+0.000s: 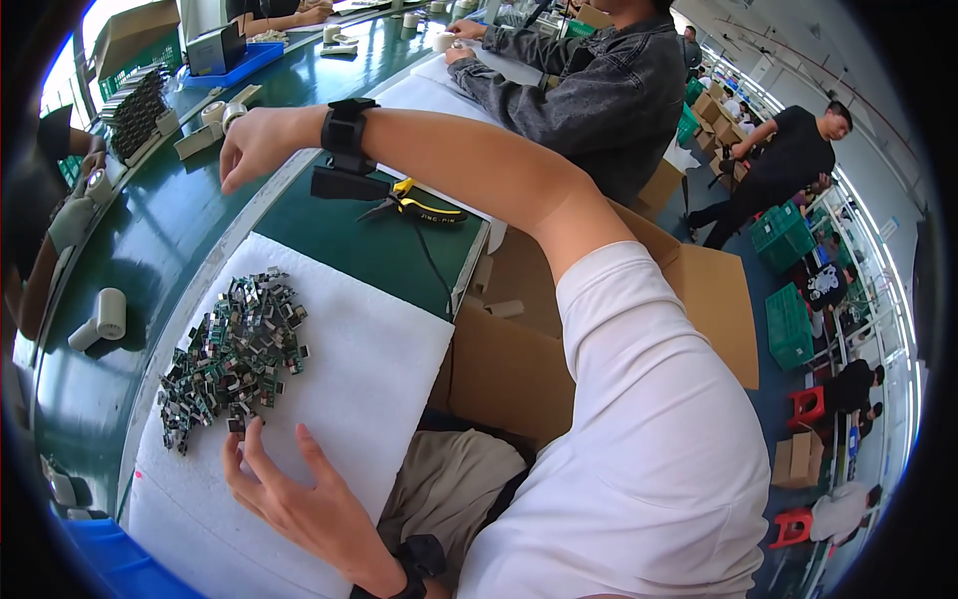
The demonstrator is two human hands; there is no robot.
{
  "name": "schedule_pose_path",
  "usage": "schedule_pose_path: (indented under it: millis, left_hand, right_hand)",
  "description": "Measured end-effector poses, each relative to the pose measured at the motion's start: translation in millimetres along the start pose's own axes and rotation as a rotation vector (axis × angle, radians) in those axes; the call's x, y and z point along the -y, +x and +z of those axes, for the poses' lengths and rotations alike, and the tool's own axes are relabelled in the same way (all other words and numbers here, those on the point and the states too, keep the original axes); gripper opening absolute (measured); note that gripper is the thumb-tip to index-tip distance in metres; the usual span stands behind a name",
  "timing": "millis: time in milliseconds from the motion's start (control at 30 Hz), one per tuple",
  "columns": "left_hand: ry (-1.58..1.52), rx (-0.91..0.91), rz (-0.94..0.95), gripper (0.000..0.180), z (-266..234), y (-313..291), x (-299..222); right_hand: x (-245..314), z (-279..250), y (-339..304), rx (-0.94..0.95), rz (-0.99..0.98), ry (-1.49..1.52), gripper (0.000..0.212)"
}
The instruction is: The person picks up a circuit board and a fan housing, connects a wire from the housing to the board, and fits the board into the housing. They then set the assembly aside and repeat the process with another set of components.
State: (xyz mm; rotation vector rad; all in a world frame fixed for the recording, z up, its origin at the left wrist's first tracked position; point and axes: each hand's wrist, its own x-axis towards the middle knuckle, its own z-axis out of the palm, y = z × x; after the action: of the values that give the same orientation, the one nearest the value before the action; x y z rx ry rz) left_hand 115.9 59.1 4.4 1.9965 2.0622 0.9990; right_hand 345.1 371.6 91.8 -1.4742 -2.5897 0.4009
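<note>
My left hand (pixel 299 491) hovers low over a white foam sheet (pixel 349 349), fingers spread. Its fingertips are beside a small board at the near edge of a heap of small green circuit boards (pixel 235 349) with metal connectors; whether they touch it I cannot tell. Stretched far across to the green bench, my right hand (pixel 264 143) has its fingers curled around a white round part (pixel 234 114), mostly hidden by the hand. Just left of it lie white plastic housings (pixel 198 142).
Yellow-and-black pliers (pixel 414 208) lie beyond the foam. A white cylindrical housing (pixel 110 314) sits on the bench at left. Open cardboard boxes (pixel 509 369) stand beside my lap. A blue bin (pixel 120 564) is at lower left. Co-workers sit across and at the far side.
</note>
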Motion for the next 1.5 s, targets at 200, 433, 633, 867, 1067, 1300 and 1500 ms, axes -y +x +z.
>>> schedule_pose_path:
  millis: [200,433,633,867,1067,1300,1500]
  left_hand:
    - [-0.097,-0.058,-0.031,0.045,1.7,3.8,-5.3]
    - [-0.042,-0.091,0.004,0.042,1.6,1.2,-5.7]
    - [-0.108,0.013,0.0,0.037,-2.3,3.3,-4.7]
    - [-0.114,-0.088,0.088,0.023,1.3,0.1,6.3]
    - [-0.119,-0.124,0.122,0.018,8.1,8.0,5.0]
    - [-0.179,-0.138,0.11,0.02,14.7,13.0,2.9]
    - [-0.21,-0.168,0.1,0.019,11.7,14.6,1.8]
  right_hand:
    - [-34.6,-12.4,-14.3,-0.037,0.09,-0.026,0.041]
    - [-78.4,-18.5,-12.0,-0.066,0.095,-0.027,0.038]
    - [-116.3,-23.2,-5.8,-0.064,0.22,-0.027,0.039]
    - [-116.6,-5.5,74.7,-0.023,0.338,-0.017,0.057]
    - [-123.5,24.3,154.6,-0.252,0.258,-0.222,0.087]
    - [-152.3,79.5,204.5,-0.598,0.285,-0.182,0.081]
    - [-136.6,61.6,188.4,-0.546,0.08,-0.032,0.077]
